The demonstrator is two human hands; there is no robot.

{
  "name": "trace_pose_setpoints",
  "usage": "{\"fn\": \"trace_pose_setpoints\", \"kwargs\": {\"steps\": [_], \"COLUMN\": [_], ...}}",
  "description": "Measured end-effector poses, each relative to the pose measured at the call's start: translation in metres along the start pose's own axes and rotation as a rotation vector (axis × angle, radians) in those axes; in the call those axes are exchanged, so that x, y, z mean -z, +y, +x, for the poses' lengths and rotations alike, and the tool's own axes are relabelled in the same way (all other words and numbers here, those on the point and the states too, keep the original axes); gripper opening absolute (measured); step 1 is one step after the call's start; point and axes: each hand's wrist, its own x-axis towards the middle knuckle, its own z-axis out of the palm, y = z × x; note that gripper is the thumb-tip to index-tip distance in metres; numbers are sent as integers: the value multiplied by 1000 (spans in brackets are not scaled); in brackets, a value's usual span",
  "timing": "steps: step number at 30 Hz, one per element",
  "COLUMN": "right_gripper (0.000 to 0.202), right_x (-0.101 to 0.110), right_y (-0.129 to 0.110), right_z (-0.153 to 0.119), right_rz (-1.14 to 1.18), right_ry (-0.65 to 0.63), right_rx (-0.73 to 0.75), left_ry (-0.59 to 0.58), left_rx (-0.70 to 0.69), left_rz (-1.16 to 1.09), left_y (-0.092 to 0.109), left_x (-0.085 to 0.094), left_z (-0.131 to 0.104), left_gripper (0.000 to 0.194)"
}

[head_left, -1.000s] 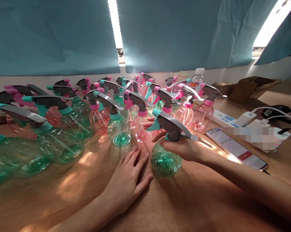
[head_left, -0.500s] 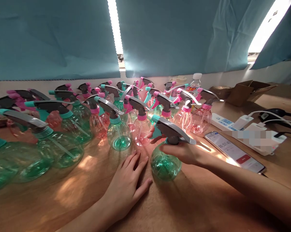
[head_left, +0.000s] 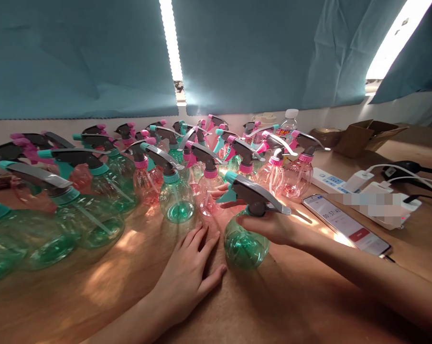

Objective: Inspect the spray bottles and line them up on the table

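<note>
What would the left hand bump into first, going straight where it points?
The left hand would probably meet the pink spray bottle just ahead, though depth is hard to judge.

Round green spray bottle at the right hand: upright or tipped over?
Upright: the round green spray bottle stands base down on the brown table, its grey trigger head on top.

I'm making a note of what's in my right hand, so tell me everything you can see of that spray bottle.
The spray bottle is round, see-through green, apparently plastic. Its grey head has a silvery top, a teal nozzle pointing left and a teal trigger. It stands roughly upright on the table, in front of the other bottles. Your right hand is around its neck, thumb in front, other fingers behind. I can't tell whether there's liquid inside.
</note>
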Motion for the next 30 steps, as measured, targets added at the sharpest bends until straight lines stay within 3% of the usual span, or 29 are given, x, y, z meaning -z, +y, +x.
{"fn": "trace_pose_setpoints", "kwargs": {"steps": [6, 11, 18, 21, 26, 30], "right_gripper": [43, 41, 33, 35, 57, 47], "right_x": [-7, -11, -5, 0, 7, 0], "right_y": [0, -3, -3, -3, 0, -1], "right_z": [4, 1, -21, -38, -58, -55], "right_rz": [105, -81, -369, -403, -458, -464], "right_ry": [-3, 164, 206, 182, 212, 150], "right_rx": [125, -18, -169, -155, -158, -173], "left_ry": [4, -4, -86, -87, -82, -44], "left_rx": [-6, -4, 35, 41, 60, 71], "left_rz": [-12, 10, 25, 27, 33, -9], "left_y": [0, 1, 7, 6, 3, 1], "left_x": [0, 2, 11, 13, 19, 29], "left_z": [0, 2, 1, -6, -26, -53], "left_gripper": [52, 54, 50, 49, 46, 43]}}
